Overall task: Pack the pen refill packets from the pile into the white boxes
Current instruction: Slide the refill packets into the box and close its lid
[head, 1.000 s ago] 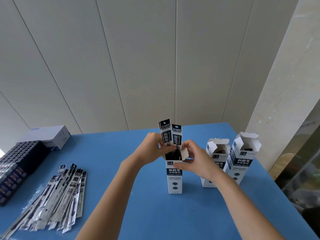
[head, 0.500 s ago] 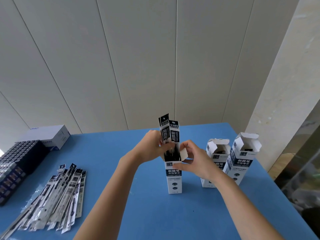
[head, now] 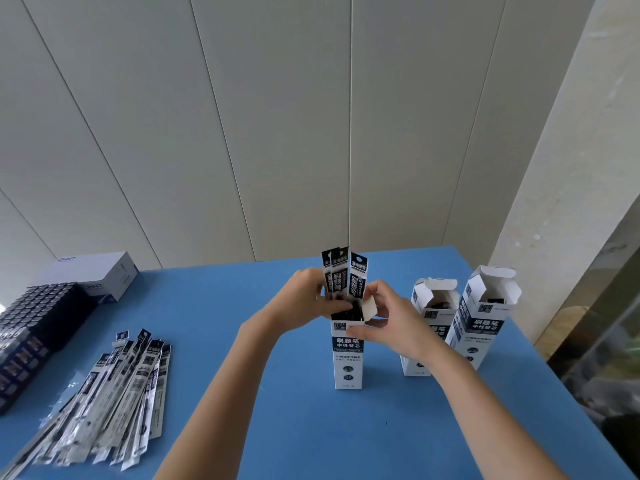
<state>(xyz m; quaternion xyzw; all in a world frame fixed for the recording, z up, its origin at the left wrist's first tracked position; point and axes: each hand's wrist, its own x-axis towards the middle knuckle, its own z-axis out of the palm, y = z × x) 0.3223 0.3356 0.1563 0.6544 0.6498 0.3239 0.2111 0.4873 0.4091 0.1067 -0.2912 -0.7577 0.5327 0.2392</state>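
The left hand grips 3 refill packets standing half out of the white box, which the right hand pinches near its top flap; they have sunk slightly deeper, though a big pile waits on the tabletop

The left hand grips refill packets standing upright in the open white box. Just below that grip, the right hand holds the box top. The pile lies well left of it.
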